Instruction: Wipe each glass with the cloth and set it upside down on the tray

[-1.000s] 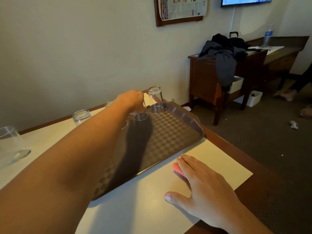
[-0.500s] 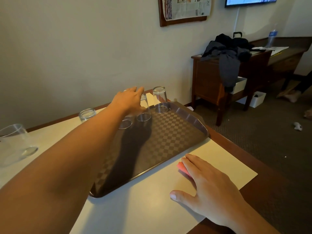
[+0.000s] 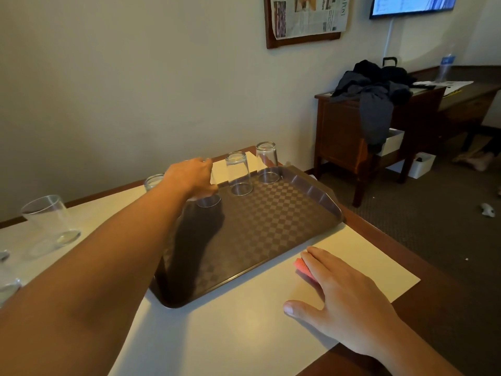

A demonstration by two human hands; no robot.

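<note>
The left hand [image 3: 189, 175] reaches over the far left corner of the brown checkered plastic tray [image 3: 322, 198], its fingers curled round a clear upturned drinking glass [image 3: 208, 200] standing rim-down on the tray. Two more inverted clear glasses [image 3: 239, 173] stand beside it along the far edge. The right hand [image 3: 344, 294] rests flat, fingers straight, on a folded pink cloth [image 3: 302, 268] lying on the table [image 3: 217, 335] just beside the tray. Upright glasses [image 3: 50, 221] wait at left.
</note>
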